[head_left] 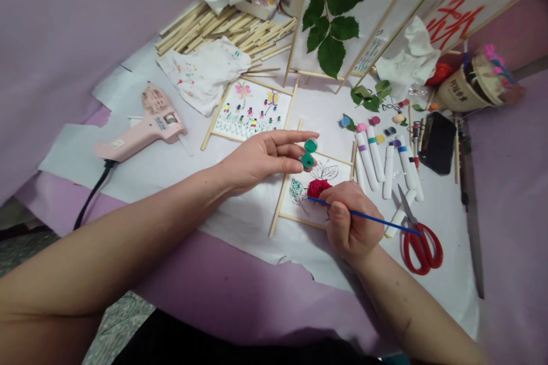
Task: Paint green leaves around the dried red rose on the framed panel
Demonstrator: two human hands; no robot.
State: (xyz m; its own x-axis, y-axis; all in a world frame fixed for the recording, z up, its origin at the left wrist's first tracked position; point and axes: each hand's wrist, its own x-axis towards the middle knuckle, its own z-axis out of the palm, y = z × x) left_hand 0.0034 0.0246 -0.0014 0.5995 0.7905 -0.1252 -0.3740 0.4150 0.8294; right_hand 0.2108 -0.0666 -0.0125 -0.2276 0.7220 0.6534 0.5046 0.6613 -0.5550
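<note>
Two joined round green plastic pots (308, 154) are pinched narrowly by the left hand (257, 159) (seemingly kept near for dipping), while a thin blue paintbrush (385, 219) is gripped firmly by the right hand (353, 219), its tip directed onto a wood-framed paper panel (299, 221) at twelve o'clock.

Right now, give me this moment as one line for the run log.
left hand: holds green caps | right hand: grips blue paintbrush | brush tip: at leaf sketch in wooden frame

Blue paintbrush (387, 222) in right hand (351, 219)
</note>
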